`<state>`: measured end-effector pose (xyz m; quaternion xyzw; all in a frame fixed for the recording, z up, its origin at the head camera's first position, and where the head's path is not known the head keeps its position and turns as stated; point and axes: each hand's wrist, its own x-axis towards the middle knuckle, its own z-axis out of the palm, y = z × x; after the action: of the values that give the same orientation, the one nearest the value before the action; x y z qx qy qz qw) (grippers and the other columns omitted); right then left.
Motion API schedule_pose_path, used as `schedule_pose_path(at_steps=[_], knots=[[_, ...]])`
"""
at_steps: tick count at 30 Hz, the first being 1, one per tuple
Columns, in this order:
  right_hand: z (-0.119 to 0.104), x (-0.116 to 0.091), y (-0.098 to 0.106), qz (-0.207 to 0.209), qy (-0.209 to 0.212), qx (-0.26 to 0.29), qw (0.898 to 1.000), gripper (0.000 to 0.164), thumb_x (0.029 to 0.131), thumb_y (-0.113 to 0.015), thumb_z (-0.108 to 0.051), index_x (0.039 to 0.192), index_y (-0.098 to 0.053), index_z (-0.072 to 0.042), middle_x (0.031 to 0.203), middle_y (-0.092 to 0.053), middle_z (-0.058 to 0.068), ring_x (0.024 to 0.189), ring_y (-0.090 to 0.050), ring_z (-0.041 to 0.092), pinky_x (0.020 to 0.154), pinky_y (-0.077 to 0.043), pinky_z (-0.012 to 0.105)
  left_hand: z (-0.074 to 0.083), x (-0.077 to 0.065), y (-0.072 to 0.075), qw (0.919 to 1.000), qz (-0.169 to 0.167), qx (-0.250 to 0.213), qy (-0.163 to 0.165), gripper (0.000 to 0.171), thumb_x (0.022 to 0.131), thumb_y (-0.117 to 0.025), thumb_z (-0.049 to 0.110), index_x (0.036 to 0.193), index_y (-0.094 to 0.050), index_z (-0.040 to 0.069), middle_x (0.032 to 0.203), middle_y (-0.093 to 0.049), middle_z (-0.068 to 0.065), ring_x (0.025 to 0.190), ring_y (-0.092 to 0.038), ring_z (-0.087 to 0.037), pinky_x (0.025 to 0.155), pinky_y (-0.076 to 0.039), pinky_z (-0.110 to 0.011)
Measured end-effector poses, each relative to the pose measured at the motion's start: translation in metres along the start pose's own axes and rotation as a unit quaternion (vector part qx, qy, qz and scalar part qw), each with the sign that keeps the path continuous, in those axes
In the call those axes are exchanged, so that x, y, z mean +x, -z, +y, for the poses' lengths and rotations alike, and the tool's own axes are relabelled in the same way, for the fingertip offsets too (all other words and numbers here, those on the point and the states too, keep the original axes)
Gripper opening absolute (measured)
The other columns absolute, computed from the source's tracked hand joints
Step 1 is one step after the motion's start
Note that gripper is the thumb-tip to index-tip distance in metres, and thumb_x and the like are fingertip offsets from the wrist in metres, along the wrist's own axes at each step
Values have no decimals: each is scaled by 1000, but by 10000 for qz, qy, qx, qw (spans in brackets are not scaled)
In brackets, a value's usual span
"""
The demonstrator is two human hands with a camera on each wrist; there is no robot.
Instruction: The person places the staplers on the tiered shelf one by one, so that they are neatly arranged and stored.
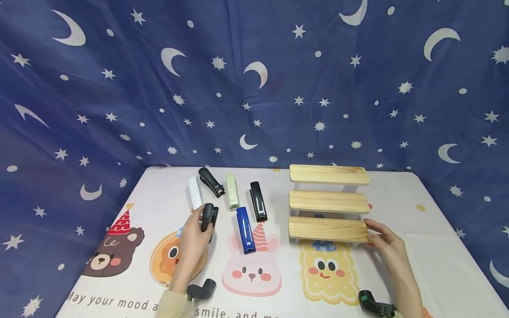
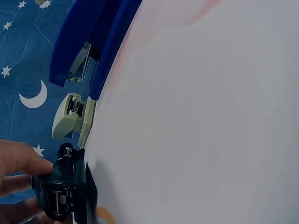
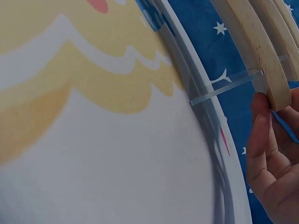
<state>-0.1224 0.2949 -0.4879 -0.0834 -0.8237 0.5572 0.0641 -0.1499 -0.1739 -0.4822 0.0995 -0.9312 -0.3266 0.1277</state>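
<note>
My left hand (image 1: 193, 236) grips a small black stapler (image 1: 207, 216) at the left of the table; in the left wrist view its fingers lie along the side of the stapler (image 2: 56, 193). Just behind it is a white stapler (image 1: 195, 193). A blue stapler (image 1: 246, 230) lies to its right. With thumb and fingers, my right hand (image 1: 391, 249) holds the right end of the lowest wooden board (image 1: 328, 229) of a three-tier shelf stand. The right wrist view shows the fingertips pinching the end of that board (image 3: 280, 95).
Further back lie a black stapler with a flared end (image 1: 210, 181), a pale green stapler (image 1: 232, 191) and a longer black stapler (image 1: 258, 201). Above the lowest board rise the middle board (image 1: 329, 202) and top board (image 1: 329, 174). A starry blue curtain (image 1: 278, 88) hangs behind the table.
</note>
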Motion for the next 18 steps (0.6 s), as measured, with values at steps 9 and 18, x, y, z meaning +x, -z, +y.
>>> schedule_pose_path(at_steps=[9, 18], knots=[[-1, 0, -1, 49, -36, -26, 10000, 43, 95, -50, -8, 135, -48, 4, 106, -50, -31, 86, -56, -7, 71, -50, 15, 3, 0, 4, 9997, 206, -65, -117, 56, 80, -65, 8, 135, -53, 9, 102, -67, -18, 81, -63, -27, 65, -43, -35], [0, -1, -3, 101, -54, -102, 9999, 42, 95, -49, -9, 135, -49, 2, 106, -50, -31, 85, -56, -6, 71, -50, 15, 9, 1, 10, 9993, 302, -117, -163, 55, 80, -65, 8, 133, -55, 11, 106, -69, -15, 87, -63, -28, 70, -44, -39]])
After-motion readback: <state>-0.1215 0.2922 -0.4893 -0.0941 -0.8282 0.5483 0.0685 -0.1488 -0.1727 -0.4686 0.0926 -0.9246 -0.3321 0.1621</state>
